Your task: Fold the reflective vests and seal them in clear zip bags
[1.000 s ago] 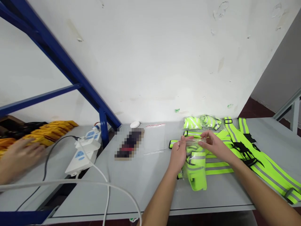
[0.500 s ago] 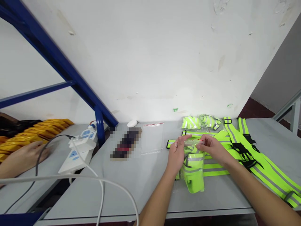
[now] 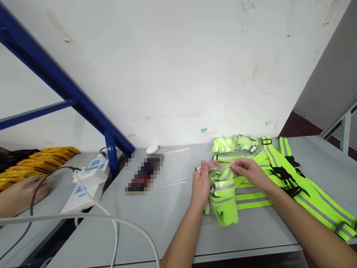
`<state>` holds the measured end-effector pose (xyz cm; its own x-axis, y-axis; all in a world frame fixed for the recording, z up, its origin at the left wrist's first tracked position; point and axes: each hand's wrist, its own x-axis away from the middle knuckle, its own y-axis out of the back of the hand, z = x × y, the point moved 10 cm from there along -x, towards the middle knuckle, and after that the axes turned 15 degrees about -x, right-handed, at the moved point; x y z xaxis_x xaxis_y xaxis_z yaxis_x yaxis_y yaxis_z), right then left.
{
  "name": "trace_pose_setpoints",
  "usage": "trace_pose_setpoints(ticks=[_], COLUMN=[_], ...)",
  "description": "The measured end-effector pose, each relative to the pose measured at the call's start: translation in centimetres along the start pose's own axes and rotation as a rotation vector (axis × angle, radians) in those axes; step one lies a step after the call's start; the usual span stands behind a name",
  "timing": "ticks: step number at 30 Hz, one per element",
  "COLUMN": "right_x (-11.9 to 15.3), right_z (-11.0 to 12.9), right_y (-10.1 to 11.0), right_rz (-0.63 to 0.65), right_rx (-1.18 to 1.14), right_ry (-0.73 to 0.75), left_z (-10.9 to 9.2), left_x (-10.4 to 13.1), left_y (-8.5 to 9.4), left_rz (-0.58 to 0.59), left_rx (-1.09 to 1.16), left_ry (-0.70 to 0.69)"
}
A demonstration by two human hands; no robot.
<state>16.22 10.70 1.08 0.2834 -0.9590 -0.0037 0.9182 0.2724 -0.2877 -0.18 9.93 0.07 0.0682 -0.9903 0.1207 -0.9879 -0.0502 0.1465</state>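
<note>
A clear zip bag [image 3: 223,199] with a folded yellow-green reflective strap inside hangs between my two hands, low over the grey table. My left hand [image 3: 202,186] pinches the left end of the bag's top edge. At the right end of that edge, my right hand [image 3: 249,172] grips it between thumb and fingers. Behind and to the right lie loose reflective straps [image 3: 304,186] with black buckles. Two packed bags of the same material [image 3: 235,144] rest against the wall.
A flat empty zip bag [image 3: 177,165], a white oval object [image 3: 152,149] and a pixelated item [image 3: 145,174] lie left. Beyond are a blue frame [image 3: 111,152], power strips [image 3: 83,191], cables, yellow packets [image 3: 41,160] and another person's hand [image 3: 30,191].
The bag's top edge is now stretched straighter, with my hands farther apart. The whole view has shifted slightly, moving most things a little left.
</note>
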Motion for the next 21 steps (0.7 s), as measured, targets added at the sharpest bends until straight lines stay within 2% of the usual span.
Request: trace_pose_setpoints(ticks=[7,14,19,21], right_x=[0.2,0.4,0.5,0.6], right_z=[-0.1,0.5,0.2,0.3], right_y=[0.5,0.5,-0.5,-0.7], right_rz=[-0.064,-0.105,-0.02,-0.027], right_rx=[-0.017,0.036,0.051,0.054], right_ry=[0.012,0.069,0.031,0.05], left_z=[-0.2,-1.7,-2.6,-2.6], left_x=[0.0,0.8,1.2,1.2], left_y=[-0.3,-2.2,-2.3,-2.5], left_rz=[0.01,0.272,0.254,0.259], left_rx=[0.055,-0.044,-0.082,-0.067], left_ry=[0.003,-0.053,-0.117,-0.145])
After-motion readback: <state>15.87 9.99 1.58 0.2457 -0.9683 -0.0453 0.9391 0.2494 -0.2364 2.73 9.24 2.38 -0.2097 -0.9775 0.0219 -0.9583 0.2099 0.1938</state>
